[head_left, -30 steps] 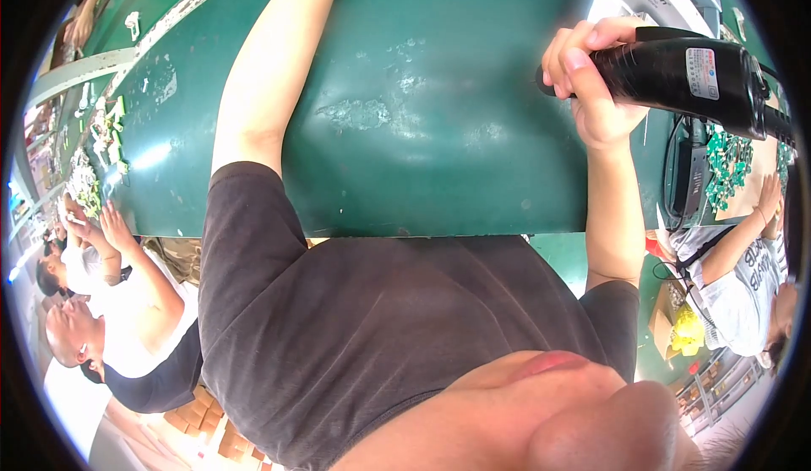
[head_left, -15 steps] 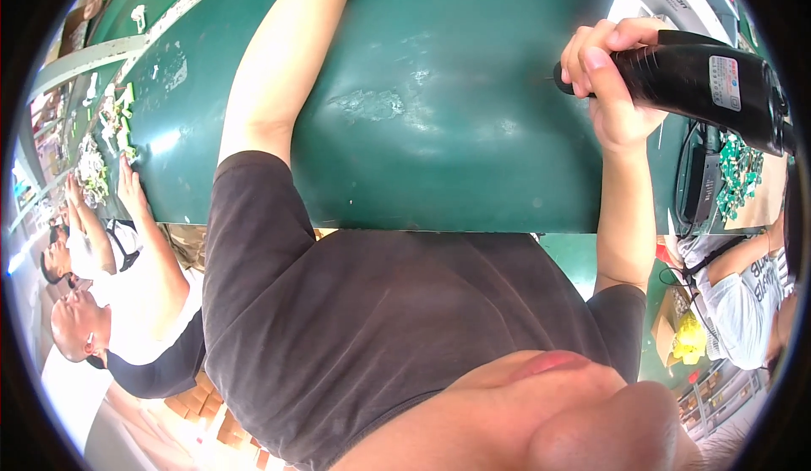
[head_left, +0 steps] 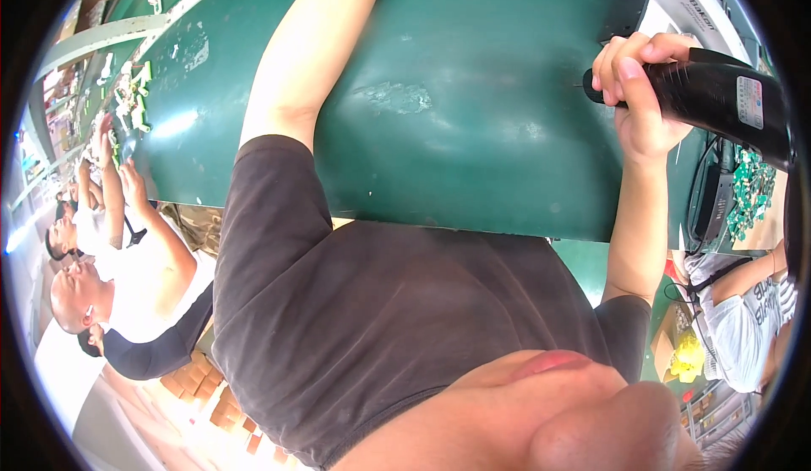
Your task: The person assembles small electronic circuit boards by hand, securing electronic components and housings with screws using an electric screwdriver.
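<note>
My right hand (head_left: 638, 91) is wrapped round a black handheld power tool (head_left: 714, 103). A pale label sits on its thick body, and a thin tip pokes from its narrower left end; I cannot make out its exact kind. Both are above the green tabletop (head_left: 473, 158), toward the right. My left arm (head_left: 308, 57) reaches forward over the table and leaves the picture at the top edge, so my left hand is not seen.
Behind the tool stands a white box-shaped device (head_left: 688, 15). A black adapter with cable (head_left: 716, 205) and many small green circuit boards (head_left: 750, 192) lie at right. At left, co-workers' hands (head_left: 131, 185) are near small pale parts (head_left: 135, 95). Another co-worker (head_left: 743, 327) sits at right.
The whole view has shifted, so the table, both my arms and the tool appear farther right. My right hand keeps its grip on the tool. A co-worker's hand at left has moved.
</note>
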Available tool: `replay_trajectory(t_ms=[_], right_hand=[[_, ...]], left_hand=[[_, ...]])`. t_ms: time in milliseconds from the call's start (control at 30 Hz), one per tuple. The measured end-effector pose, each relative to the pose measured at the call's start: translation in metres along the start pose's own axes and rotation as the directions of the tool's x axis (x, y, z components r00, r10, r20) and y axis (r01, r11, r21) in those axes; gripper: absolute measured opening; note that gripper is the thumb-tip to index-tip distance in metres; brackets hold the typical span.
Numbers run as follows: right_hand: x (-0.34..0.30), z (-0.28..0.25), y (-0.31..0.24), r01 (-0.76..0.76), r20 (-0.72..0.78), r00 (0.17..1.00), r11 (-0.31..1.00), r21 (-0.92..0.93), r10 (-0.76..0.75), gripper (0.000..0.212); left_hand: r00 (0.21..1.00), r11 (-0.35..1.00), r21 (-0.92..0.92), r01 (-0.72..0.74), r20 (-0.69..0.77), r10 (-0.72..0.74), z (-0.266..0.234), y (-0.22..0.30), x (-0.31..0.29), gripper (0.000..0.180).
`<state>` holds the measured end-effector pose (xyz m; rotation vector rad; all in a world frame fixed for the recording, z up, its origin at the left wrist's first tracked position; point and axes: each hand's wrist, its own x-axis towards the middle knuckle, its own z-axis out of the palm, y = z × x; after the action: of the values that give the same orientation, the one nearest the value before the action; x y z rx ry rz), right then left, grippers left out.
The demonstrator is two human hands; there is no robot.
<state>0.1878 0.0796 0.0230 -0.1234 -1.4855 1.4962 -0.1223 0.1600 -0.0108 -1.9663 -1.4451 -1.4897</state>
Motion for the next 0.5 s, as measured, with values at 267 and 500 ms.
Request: replay_trajectory(t_ms=[267,500], right_hand=[[0.001,-0.003,0.0,0.012,0.014,1.0,1.0,-0.003,-0.012,0.03],[-0.002,-0.008,-0.008,0.003,0.011,1.0,1.0,0.016,-0.003,0.03]], left_hand=[[0.999,0.998,0.03,0.049,0.003,-0.049,-0.006,0.004,0.003,0.025],[0.988,0.988,-0.045,0.151,0.049,-0.149,0.0,0.02,0.009,0.031]])
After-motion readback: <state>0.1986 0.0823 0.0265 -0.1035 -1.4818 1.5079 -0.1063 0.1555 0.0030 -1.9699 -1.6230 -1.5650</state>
